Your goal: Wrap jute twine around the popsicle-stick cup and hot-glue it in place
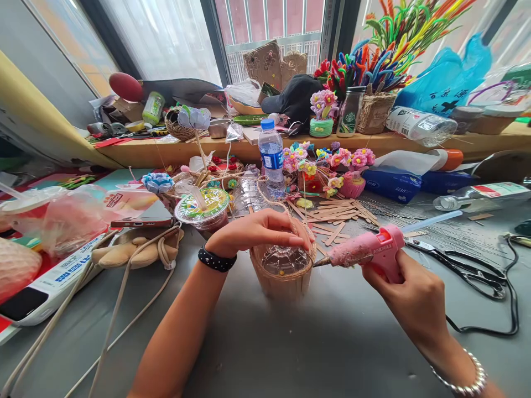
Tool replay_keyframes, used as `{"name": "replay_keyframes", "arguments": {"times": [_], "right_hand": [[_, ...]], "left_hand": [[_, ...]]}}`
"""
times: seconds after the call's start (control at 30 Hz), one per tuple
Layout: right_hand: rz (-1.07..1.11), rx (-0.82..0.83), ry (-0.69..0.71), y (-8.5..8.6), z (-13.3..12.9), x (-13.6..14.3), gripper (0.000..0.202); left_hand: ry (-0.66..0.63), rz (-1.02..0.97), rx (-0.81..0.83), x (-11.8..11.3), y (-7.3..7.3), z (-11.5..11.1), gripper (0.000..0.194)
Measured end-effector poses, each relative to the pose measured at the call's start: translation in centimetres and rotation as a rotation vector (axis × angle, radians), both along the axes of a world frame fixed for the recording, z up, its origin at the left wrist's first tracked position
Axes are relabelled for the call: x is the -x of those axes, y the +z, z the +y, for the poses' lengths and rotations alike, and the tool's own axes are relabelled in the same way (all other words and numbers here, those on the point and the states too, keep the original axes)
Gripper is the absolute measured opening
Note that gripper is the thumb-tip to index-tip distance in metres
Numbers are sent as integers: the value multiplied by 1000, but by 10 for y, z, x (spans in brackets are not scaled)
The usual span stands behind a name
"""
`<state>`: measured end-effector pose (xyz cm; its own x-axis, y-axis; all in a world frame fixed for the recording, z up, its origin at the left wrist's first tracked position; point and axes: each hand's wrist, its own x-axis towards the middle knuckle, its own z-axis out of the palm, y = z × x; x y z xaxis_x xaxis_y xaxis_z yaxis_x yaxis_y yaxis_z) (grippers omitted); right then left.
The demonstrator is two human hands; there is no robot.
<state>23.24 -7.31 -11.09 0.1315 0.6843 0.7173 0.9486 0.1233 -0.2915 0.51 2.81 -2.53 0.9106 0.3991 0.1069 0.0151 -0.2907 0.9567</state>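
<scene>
My right hand (410,293) is wrapped round the handle of a pink glue gun (369,247), which has a clear glue stick (433,221) poking out of its back. The gun's metal nozzle touches or nearly touches the rim of a round container (286,284). This container has brown, stick-like sides, a clear plastic inside and twine along its rim. Over its far edge bends my left hand (269,228), fingers closed at the rim on a strand of twine (265,193); the fingertips are partly hidden.
Wooden craft sticks (338,215) lie behind the container. Black scissors (464,271) and a black cable (516,298) are at right. A lidded drink cup (202,210), a water bottle (271,157) and crocheted flowers (344,157) stand behind. A corded pouch (136,249) lies at left.
</scene>
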Motion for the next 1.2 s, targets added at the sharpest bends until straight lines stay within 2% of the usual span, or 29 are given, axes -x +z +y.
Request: {"name": "replay_keyframes", "arguments": {"times": [0.73, 1.2], "right_hand": [[-24, -12, -20, -5, 1, -5, 26], [11, -2, -54, -4, 1, -6, 32]], "left_hand": [[10, 7, 35, 0, -1, 1, 14], [24, 35, 27, 0, 0, 0, 13]]}}
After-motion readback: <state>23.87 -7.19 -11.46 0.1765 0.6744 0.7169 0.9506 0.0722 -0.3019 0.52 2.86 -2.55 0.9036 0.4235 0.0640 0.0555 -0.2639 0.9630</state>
